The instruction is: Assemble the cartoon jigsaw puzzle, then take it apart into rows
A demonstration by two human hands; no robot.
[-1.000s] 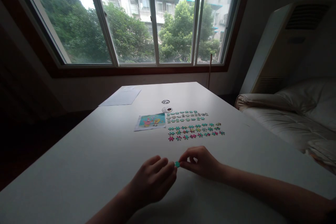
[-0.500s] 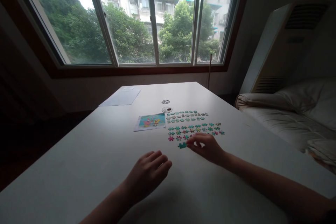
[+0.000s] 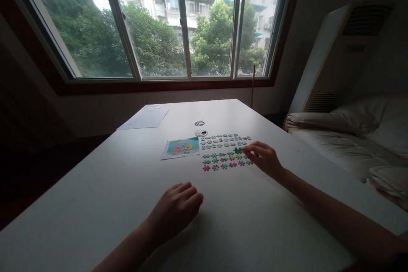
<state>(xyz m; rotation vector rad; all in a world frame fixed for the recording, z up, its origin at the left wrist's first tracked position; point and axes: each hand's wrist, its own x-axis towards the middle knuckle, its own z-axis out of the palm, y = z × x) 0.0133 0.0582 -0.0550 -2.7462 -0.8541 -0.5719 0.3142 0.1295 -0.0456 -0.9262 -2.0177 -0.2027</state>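
Note:
My right hand [image 3: 263,157] pinches a dark green jigsaw puzzle piece [image 3: 237,150] between thumb and fingertips, over the right part of the laid-out pieces. Several rows of small loose jigsaw pieces [image 3: 216,168], green, pink and yellow, lie on the white table; my hand hides some at the right end. Left of the rows lies a picture card [image 3: 181,148] with pink and yellow cartoon figures on a teal ground. Nearer to me, my left hand [image 3: 178,204] rests on the table with its fingers curled in, and nothing shows in it.
Two small round items [image 3: 201,133] lie behind the card. A pale sheet of paper [image 3: 143,119] is at the table's far left corner. A padded sofa [image 3: 334,136] stands to the right, with a tall floor unit [image 3: 331,51] behind it. Windows are ahead.
My right hand has carried the green puzzle piece away from me and to the right, from below the rows to over them. My left hand stays curled in nearly the same place.

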